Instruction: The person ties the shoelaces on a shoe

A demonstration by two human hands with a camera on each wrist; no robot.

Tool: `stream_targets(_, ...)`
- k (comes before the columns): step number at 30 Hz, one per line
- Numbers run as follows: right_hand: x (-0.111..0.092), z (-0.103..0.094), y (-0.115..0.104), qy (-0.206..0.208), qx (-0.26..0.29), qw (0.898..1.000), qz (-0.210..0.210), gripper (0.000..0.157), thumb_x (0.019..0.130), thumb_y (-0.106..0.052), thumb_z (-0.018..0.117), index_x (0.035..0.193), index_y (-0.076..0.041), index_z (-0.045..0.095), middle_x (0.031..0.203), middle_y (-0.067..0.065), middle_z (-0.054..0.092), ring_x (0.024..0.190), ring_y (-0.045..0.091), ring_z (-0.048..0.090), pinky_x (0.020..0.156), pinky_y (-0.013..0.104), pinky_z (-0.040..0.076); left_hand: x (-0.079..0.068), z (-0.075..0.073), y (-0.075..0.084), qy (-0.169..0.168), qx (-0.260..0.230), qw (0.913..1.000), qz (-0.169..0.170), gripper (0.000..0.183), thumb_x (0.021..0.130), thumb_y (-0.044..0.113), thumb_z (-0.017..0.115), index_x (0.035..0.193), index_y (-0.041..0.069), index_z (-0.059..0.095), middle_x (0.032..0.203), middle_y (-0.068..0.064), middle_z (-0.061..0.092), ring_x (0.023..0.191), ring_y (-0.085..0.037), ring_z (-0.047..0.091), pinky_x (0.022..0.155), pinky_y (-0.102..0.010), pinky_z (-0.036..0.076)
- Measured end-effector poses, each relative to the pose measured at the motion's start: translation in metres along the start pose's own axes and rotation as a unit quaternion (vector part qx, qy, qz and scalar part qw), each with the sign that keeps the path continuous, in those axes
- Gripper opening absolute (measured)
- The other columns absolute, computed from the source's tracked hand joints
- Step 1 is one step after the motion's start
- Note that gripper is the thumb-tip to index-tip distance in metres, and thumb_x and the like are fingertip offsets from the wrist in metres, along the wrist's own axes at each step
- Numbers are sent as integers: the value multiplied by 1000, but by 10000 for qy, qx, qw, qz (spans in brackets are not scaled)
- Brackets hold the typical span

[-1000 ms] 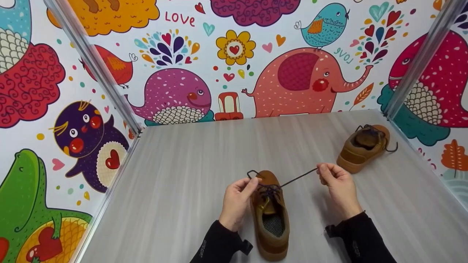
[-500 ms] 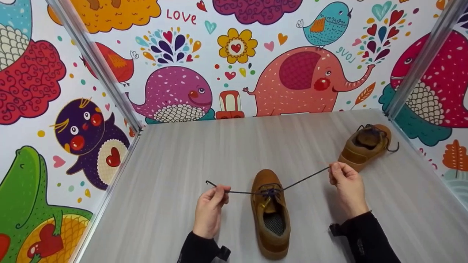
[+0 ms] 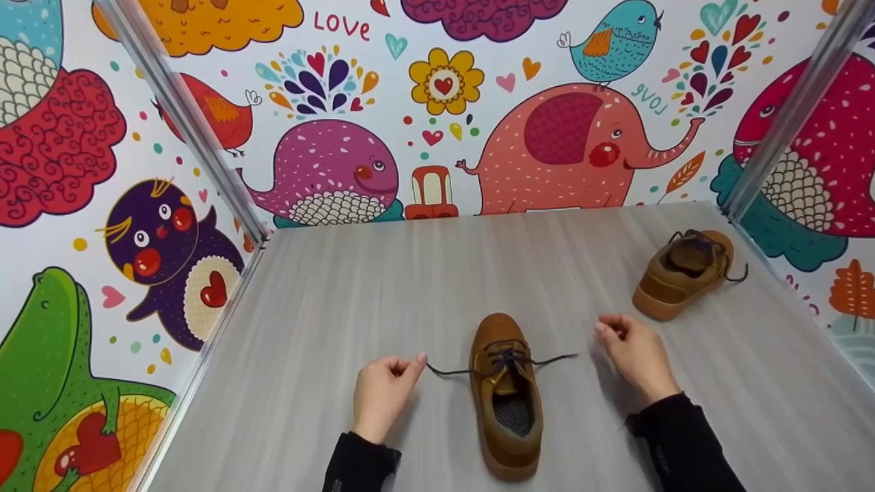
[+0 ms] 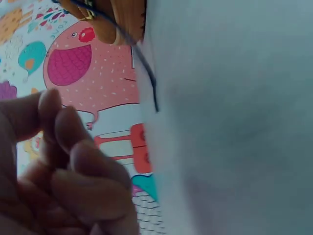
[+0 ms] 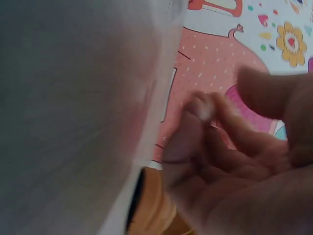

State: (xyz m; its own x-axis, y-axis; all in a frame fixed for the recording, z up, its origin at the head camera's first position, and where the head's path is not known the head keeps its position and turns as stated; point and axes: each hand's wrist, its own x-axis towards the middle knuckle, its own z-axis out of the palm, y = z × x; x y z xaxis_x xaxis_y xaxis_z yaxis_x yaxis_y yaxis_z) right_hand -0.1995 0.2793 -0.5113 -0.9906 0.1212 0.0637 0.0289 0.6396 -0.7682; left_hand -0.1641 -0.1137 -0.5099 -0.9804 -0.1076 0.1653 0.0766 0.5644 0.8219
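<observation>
A brown shoe (image 3: 506, 403) stands with its toe pointing away, between my two hands. Its dark lace (image 3: 504, 359) is crossed at the front, and a loose end stretches out to each side. My left hand (image 3: 386, 395) is by the tip of the left lace end; in the left wrist view that lace end (image 4: 149, 73) lies apart from the loosely bent fingers. Right of the shoe, my right hand (image 3: 637, 355) hovers off the tip of the right lace end (image 3: 557, 359). The right wrist view shows its thumb apart from loosely curled fingers, holding nothing.
A second brown shoe (image 3: 683, 273) with tied-looking dark laces stands at the back right of the grey wood-grain table (image 3: 342, 294). Printed cartoon panels (image 3: 328, 171) and metal corner posts (image 3: 191, 130) enclose the back and sides.
The left hand drew its lace end out leftward and the front loop came undone. The right hand also pulled its end outward. Both lace ends are now released and have dropped.
</observation>
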Motion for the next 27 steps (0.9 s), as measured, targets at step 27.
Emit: stream_targets(27, -26, 49, -51, -1506, 1404, 9490, -2388, 6, 85, -11, 70, 87, -16, 67, 96, 0, 64, 84, 14, 59, 70, 28, 49, 1, 47, 49, -1208, -401, 9564, 2629, 12, 80, 36, 74, 81, 24, 72, 89, 16, 66, 88, -5, 56, 77, -25, 45)
